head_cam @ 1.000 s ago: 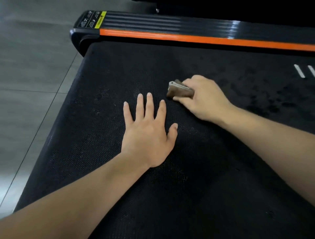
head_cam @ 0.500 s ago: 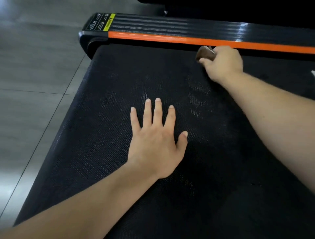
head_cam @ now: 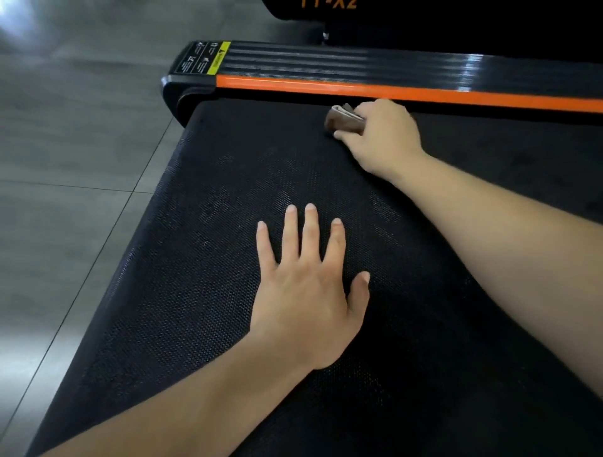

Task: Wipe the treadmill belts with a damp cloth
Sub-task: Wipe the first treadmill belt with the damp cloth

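Observation:
The black textured treadmill belt (head_cam: 202, 261) fills most of the head view. My left hand (head_cam: 306, 293) lies flat on the belt's middle, fingers straight and spread. My right hand (head_cam: 381, 137) grips a folded brown cloth (head_cam: 344, 120) and presses it on the belt at its far side, just below the orange-striped side rail (head_cam: 326, 85). Most of the cloth is hidden under my fingers.
Grey tiled floor (head_cam: 65, 163) lies to the left of the treadmill. The black side rail carries a yellow warning label (head_cam: 219, 57) at its left end. A dark machine body with orange lettering (head_cam: 326, 3) stands beyond the rail.
My right hand carried the cloth from beside my left hand up to the far edge by the orange rail, then slightly back. My left hand stayed flat on the belt.

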Available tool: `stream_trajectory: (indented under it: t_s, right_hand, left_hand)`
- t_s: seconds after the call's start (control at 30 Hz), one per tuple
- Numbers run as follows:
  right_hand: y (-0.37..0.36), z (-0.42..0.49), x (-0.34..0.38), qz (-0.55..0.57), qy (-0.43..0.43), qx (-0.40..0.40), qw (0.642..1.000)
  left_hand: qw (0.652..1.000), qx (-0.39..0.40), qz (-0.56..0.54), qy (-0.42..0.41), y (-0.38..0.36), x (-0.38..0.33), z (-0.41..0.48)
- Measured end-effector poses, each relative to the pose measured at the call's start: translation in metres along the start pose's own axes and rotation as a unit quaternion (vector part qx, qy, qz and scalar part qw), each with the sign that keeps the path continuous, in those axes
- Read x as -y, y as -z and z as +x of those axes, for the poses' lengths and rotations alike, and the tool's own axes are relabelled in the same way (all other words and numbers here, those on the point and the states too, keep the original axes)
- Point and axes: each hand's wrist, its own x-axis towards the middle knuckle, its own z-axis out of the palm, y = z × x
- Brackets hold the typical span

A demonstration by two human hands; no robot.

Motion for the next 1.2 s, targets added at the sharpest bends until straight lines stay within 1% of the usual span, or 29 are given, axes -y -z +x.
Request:
stream_trajectory:
  t_s: [0.03,0.13,0.17,0.2,0.23,0.3,0.33,0.37,0.4,0.47,0.5,0.53,0.57,0.63,0.67,0.7,0.8,0.83,0.9,0.97,1.0,1.03,1.13,1.17,1.2]
  right_hand:
    - [0.001,0.003,-0.002,-0.004,-0.01,-0.002,1.0]
    - [0.016,0.024,-0.026,-0.057,-0.145,-0.047,0.987]
    - [0.019,0.024,-0.033,-0.069,-0.169,-0.054,0.982]
    - [0.019,0.019,-0.033,-0.076,-0.162,-0.058,0.982]
    - [0.016,0.012,-0.03,-0.072,-0.129,-0.056,0.987]
    - [0.009,-0.006,-0.023,-0.024,-0.039,-0.019,0.999]
    - [0.009,-0.013,-0.023,-0.011,-0.015,0.004,1.0]
    - [0.013,-0.013,-0.028,-0.019,-0.018,0.007,1.0]
    - [0.019,-0.005,-0.038,-0.033,-0.056,-0.009,0.998]
    - [0.032,0.008,-0.058,-0.044,-0.167,-0.046,0.984]
    - [0.035,0.009,-0.063,-0.05,-0.191,-0.06,0.979]
    - [0.032,0.006,-0.064,-0.059,-0.173,-0.066,0.981]
    - [0.029,0.0,-0.061,-0.053,-0.135,-0.054,0.988]
    - [0.026,-0.013,-0.056,-0.018,-0.055,0.0,0.998]
    - [0.028,-0.017,-0.06,-0.012,-0.045,0.017,0.999]
    - [0.032,-0.016,-0.066,-0.017,-0.058,0.015,0.998]
    - [0.047,-0.003,-0.088,-0.024,-0.189,-0.035,0.981]
    - [0.046,-0.004,-0.087,-0.029,-0.192,-0.042,0.98]
    - [0.038,-0.015,-0.077,-0.036,-0.122,-0.027,0.992]
    - [0.034,-0.033,-0.067,-0.017,-0.043,0.014,0.999]
    - [0.035,-0.039,-0.068,-0.021,-0.03,0.026,0.999]
    - [0.039,-0.038,-0.071,-0.033,-0.041,0.023,0.998]
    - [0.05,-0.019,-0.085,-0.021,-0.152,-0.027,0.988]
    - [0.05,-0.019,-0.084,-0.02,-0.158,-0.035,0.987]
    - [0.046,-0.023,-0.082,-0.023,-0.135,-0.032,0.99]
  left_hand:
    - [1.0,0.0,-0.002,-0.001,0.0,0.0,0.0]
    - [1.0,0.001,-0.002,-0.004,-0.001,0.0,-0.001]
    - [1.0,0.0,-0.002,-0.003,-0.001,0.001,-0.001]
    - [1.0,0.0,-0.002,-0.002,0.0,0.001,-0.001]
    - [1.0,0.0,0.0,-0.001,0.0,0.001,-0.001]
    - [1.0,0.004,0.003,0.0,0.001,0.0,0.0]
    - [1.0,0.003,0.003,0.0,0.001,0.0,0.0]
    - [1.0,0.001,0.003,0.002,0.002,0.0,0.0]
    - [1.0,0.0,0.001,0.003,0.002,0.0,0.0]
    - [1.0,0.004,-0.001,0.0,0.001,-0.001,0.0]
    - [1.0,0.003,-0.001,0.0,0.001,-0.001,0.0]
    - [1.0,0.002,-0.001,0.001,0.001,-0.001,-0.001]
    - [1.0,0.002,-0.001,0.002,0.001,0.0,-0.001]
    - [1.0,-0.001,-0.002,0.003,0.0,0.0,0.0]
    - [1.0,-0.003,-0.004,0.003,0.0,0.0,0.001]
    - [1.0,-0.004,-0.006,0.003,0.0,-0.001,0.001]
    - [1.0,-0.002,-0.006,0.0,-0.001,-0.001,0.0]
    - [1.0,-0.005,-0.007,0.001,0.0,0.0,0.0]
    - [1.0,-0.005,-0.004,0.002,0.0,0.0,0.0]
    - [1.0,-0.003,0.0,0.002,0.0,0.001,0.0]
    - [1.0,-0.004,0.001,0.003,0.0,0.001,0.0]
    - [1.0,-0.006,0.001,0.004,0.0,0.001,0.0]
    - [1.0,-0.003,0.002,0.004,-0.001,0.0,0.0]
    - [1.0,-0.003,0.003,0.005,-0.001,0.0,0.0]
    - [1.0,-0.002,0.004,0.006,-0.001,0.0,0.0]
